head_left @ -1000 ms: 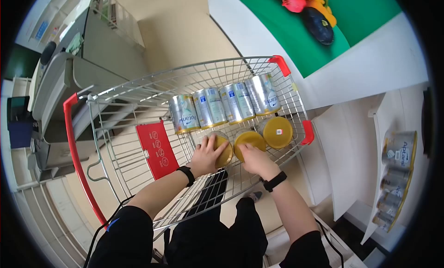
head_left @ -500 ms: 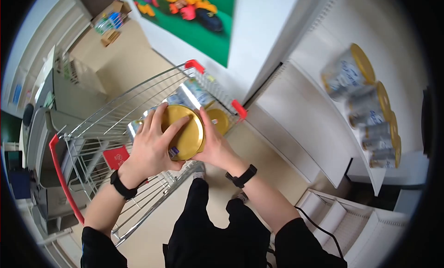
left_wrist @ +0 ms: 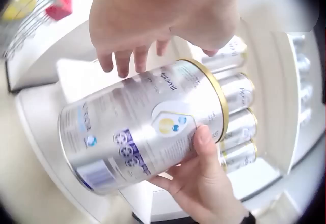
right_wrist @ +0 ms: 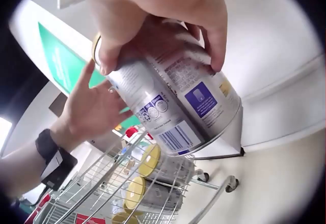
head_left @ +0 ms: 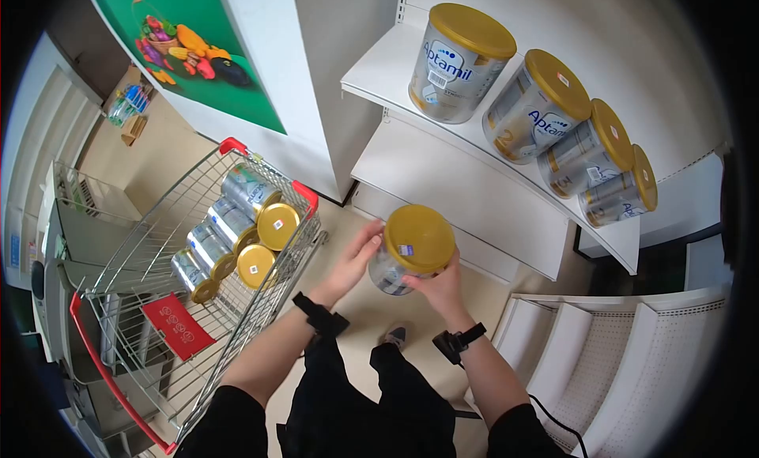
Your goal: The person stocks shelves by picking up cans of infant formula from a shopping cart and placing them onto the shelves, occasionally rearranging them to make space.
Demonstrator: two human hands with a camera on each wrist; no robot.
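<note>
My right hand (head_left: 441, 290) grips a silver formula tin (head_left: 417, 241) with a gold lid, held up in front of me between the cart and the shelves. In the left wrist view its thumb lies across the printed side of the tin, near the lid. My left hand (head_left: 350, 267) is spread beside the tin with nothing in it; the right wrist view shows its straight fingers apart from the tin's side. A row of similar formula tins (head_left: 461, 67) stands upright on the upper white shelf (head_left: 371, 82). More tins (head_left: 231, 223) are in the shopping cart (head_left: 178, 326).
The wire cart, with a red handle and red corners, stands to my left. A white lower shelf (head_left: 474, 213) runs beneath the row of tins. Low white shelving (head_left: 609, 331) is at the lower right, and a green produce poster (head_left: 213, 31) hangs behind the cart.
A tin has been lifted out of the cart and carried right toward the shelves. Both hands were around it half a second ago; my left hand has since come off. My view has turned right.
</note>
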